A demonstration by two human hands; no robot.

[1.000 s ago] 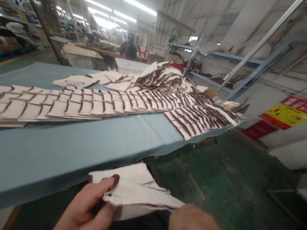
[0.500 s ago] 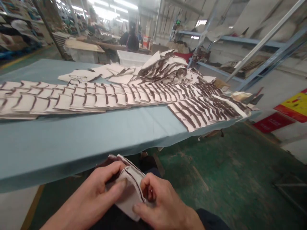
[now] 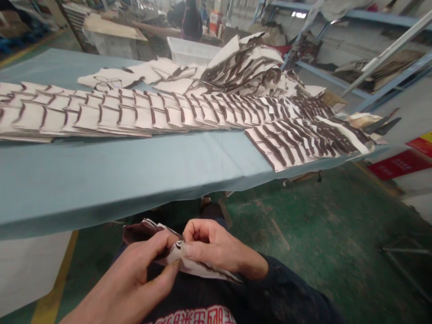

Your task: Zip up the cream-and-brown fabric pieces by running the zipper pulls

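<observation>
Over my lap, below the table edge, I hold a cream cloth piece (image 3: 199, 268) with a dark brown seam line and a brown underside. My left hand (image 3: 145, 265) pinches it between thumb and fingers on the left. Close beside it, my right hand (image 3: 216, 247) is closed on the cloth's folded upper edge, thumb against curled fingers. Part of the cloth hides behind both hands. Brown and white layers of it stick out beyond my left fingers.
A blue-covered table (image 3: 135, 166) carries long rows of overlapping cream and brown cloth pieces (image 3: 141, 118). Behind them lie a heaped cloth pile (image 3: 249, 63) and eyeglasses (image 3: 108, 83). A white bin (image 3: 189, 50) stands farther back; blue shelving (image 3: 324, 83) is at right.
My right hand has moved up and left along the cloth to near my left fingertips. The cloth now lies flatter, extending right beneath my right hand. The view has tilted down.
</observation>
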